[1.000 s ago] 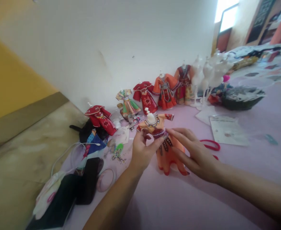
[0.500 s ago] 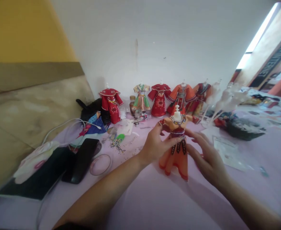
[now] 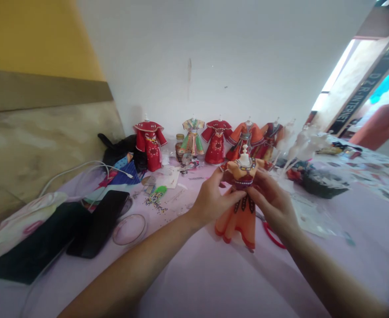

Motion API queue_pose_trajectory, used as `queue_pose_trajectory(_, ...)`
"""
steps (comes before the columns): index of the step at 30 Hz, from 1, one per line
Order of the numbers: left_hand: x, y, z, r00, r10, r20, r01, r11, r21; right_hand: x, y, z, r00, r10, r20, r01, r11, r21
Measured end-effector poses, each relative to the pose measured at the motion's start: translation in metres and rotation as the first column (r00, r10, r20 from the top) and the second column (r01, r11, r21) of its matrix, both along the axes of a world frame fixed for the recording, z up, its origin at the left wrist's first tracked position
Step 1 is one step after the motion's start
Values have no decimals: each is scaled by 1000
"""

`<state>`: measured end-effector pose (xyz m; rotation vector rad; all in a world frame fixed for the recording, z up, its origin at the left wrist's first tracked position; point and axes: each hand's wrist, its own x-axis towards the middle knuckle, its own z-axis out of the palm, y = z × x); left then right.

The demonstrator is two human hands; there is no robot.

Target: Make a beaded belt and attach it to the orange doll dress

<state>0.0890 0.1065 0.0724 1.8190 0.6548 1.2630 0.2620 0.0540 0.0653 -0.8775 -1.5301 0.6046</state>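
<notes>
A small dress form in an orange doll dress stands upright on the table in front of me, with a beaded neckline, a purple belt and dark beaded strips. My left hand is closed around its waist from the left, thumb across the front. From the right, my right hand grips the same waist, its thumb close to the left thumb. Fingers behind the dress are hidden. Scissors with a red handle lie partly hidden by my right wrist.
Several dressed doll forms, such as a red one, line the wall. At left lie a black phone, a clear round dish, spilled beads and a white cable. A dark basket and plastic bag are at right.
My right hand has moved in from beside the dress and closed on the waist, thumb in front. The view has shifted slightly, and the red scissor handle now shows.
</notes>
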Motion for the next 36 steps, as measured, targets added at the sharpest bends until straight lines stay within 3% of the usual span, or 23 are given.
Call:
queue_pose_trajectory(12, 8, -3, -8, 989, -82, 121, 85, 996, -21, 2, 2, -10, 989, -21, -144, 21, 1000, 0)
queue_pose_trajectory(25, 9, -3, -10, 989, -100, 113, 98, 995, 23, 1, -4, -12, 996, 10, -93, -9, 1000, 17)
queue_pose_trajectory(30, 7, 3, -10, 955, -210, 208, 230, 970, -78, 2, -2, -14, 995, -1, -99, 3, 1000, 17)
queue_pose_trajectory(36, 9, 5, -10, 900, -200, 387, 295, 934, -203, 4, 2, -19, 995, -63, -81, 67, 997, 40)
